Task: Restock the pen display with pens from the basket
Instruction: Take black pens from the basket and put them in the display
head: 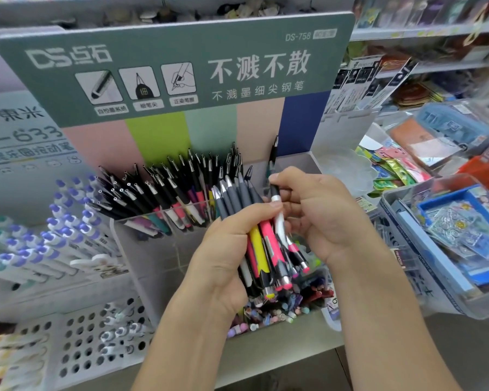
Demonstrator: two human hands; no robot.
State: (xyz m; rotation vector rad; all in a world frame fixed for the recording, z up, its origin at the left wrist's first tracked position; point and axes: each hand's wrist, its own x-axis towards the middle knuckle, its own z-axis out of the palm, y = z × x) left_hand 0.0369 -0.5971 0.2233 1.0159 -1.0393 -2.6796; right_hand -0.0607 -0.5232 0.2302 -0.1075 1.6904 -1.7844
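My left hand (226, 249) grips a bundle of pens (261, 238) with grey tops and pink, yellow and white barrels, held in front of the pen display. My right hand (319, 213) pinches one white pen with a black top (277, 210) at the bundle's right edge. The clear acrylic pen display (141, 249) under a green sign (181, 71) holds many black-capped pens (167, 190) in its left compartments. A single dark pen (273, 156) stands in the right compartment. No basket can be picked out for sure.
White and purple pens (62, 230) fill a rack on the left. A white perforated holder (82, 345) sits at lower left. Small colourful items (280, 309) lie in a tray under my hands. Clear bins of stationery packs (449, 230) crowd the right side.
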